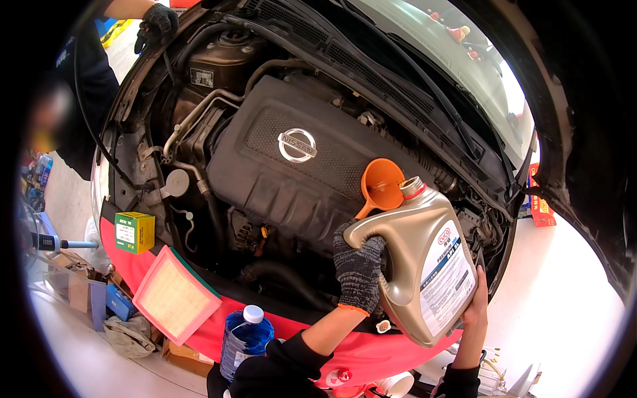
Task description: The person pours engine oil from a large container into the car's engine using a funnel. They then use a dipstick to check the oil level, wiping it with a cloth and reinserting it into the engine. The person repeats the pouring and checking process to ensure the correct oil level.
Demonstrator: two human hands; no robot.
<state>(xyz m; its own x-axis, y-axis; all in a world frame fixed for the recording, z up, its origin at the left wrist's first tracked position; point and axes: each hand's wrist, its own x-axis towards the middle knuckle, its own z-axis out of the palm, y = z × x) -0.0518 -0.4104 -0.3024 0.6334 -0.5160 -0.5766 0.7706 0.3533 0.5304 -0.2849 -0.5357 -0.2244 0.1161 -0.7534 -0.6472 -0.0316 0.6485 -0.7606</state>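
A gold oil jug (405,232) with a white label is held tilted over the front of the engine bay. My left hand (358,265), in a dark grey knitted glove, is closed around its handle. My bare right hand (476,302) holds the lower right side of the jug, its fingers partly hidden behind it. The jug's uncapped mouth is beside the rim of an orange funnel (383,182). The funnel stands over the black engine cover (279,179); its lower end is hidden behind the jug and my glove. No flow of oil shows.
A red fender cover (292,317) drapes the car's front edge, bearing an air filter (176,295), a yellow-green box (135,232) and a small cap (383,326). A blue-liquid bottle (244,338) stands near my left arm. Another person's gloved hand (158,25) rests at the far left fender.
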